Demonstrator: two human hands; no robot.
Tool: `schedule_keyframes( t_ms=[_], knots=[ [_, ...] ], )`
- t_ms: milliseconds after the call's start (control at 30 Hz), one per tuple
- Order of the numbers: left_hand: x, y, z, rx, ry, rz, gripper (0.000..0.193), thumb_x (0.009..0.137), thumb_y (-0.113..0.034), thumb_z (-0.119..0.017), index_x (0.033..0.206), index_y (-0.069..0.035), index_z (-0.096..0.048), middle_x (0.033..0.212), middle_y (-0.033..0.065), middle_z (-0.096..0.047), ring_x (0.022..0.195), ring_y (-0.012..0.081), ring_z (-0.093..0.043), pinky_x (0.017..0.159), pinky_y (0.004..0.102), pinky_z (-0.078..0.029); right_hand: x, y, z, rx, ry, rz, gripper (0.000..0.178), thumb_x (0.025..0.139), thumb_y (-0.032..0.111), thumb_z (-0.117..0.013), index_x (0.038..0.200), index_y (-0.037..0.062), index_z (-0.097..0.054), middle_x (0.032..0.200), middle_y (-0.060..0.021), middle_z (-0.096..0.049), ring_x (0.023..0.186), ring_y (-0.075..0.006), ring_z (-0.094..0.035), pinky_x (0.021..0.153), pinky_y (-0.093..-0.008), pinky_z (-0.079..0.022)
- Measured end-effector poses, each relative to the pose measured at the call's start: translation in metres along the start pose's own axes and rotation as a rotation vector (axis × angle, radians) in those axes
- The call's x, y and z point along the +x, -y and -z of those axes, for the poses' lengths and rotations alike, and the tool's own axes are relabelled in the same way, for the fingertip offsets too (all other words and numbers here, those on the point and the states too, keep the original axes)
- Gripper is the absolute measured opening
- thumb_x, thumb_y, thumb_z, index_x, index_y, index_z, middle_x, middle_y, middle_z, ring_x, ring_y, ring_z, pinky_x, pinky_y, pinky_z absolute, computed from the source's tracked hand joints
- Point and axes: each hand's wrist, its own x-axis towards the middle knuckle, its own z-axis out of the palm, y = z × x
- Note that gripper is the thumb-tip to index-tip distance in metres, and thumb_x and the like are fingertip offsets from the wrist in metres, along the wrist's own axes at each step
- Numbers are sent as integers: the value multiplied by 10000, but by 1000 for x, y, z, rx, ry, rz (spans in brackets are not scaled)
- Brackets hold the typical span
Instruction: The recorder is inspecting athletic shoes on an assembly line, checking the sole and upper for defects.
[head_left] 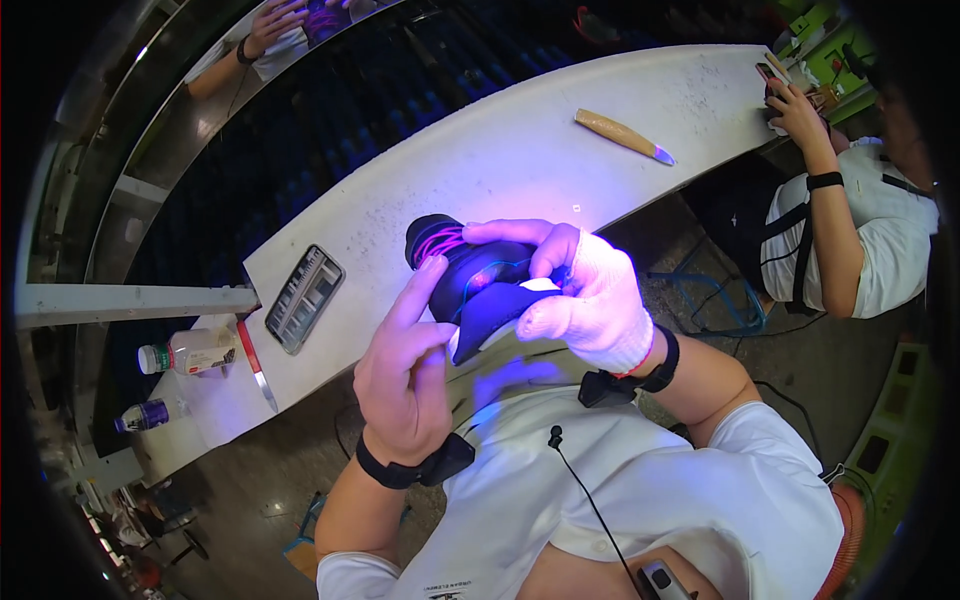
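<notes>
Shoe (455, 285): in the head view it sat just off the middle toward eleven o'clock, dark, with pink laces (437, 243) at its far end; whether it touched the bench could not be told.
Left hand (405, 375): between seven and eight o'clock, bare and half open — forefinger stretched to the shoe's side, thumb against its near edge.
Right hand (590, 300): at three o'clock, in a white knit glove with bare fingers showing, curved closed around the shoe, one fingertip near the laces, thumb on the near side.
Glow: violet-blue light lay over both hands and the shoe.
White bench (510, 165): it swept in a curve from eight o'clock over to one and two.
Tan-handled tool (620, 134): on the bench between one and two o'clock, its tip lit blue.
Phone (306, 298): flat on the bench at nine o'clock.
Red-handled knife (258, 368): between eight and nine, blade toward the person — just beside a green-capped bottle (205, 350).
Purple-labelled bottle (143, 416): lying between eight and nine, farther out.
Co-worker (845, 225): seated between two and three o'clock, one raised hand (797, 112) at two.
</notes>
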Motion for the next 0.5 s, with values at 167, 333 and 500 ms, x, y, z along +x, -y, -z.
schedule_keyframes(
  t_ms=[167, 333, 500],
  knots=[
    [-24, -16, -27, -299, -177, 189, 487, 1015, -392, -732, 1152, -45, -419, 1517, 448, -471, 1511, 495, -420, 1258, 528, -267, -12, -17, -13, -43, -37, 195, 324, 843, 87, -888, 949, 53, -584, 1457, -290, -621, 1376, -374, -588, 1246, -548, -320],
    [-39, -18, -38, -334, -296, 238, 483, 974, -366, -790, 1096, -53, -443, 1478, 449, -509, 1495, 511, -437, 1256, 567, -263, -22, -30, -14, -81, 3, 252, 350, 832, 72, -891, 974, 75, -571, 1445, -287, -629, 1401, -410, -576, 1257, -576, -302],
    [-44, -15, -34, -335, -276, 199, 468, 952, -301, -828, 1063, -51, -449, 1433, 453, -545, 1473, 534, -458, 1253, 616, -247, -27, -30, -14, -159, 35, 287, 400, 816, 73, -904, 989, 90, -544, 1420, -288, -645, 1389, -424, -591, 1262, -602, -287]
  ],
)
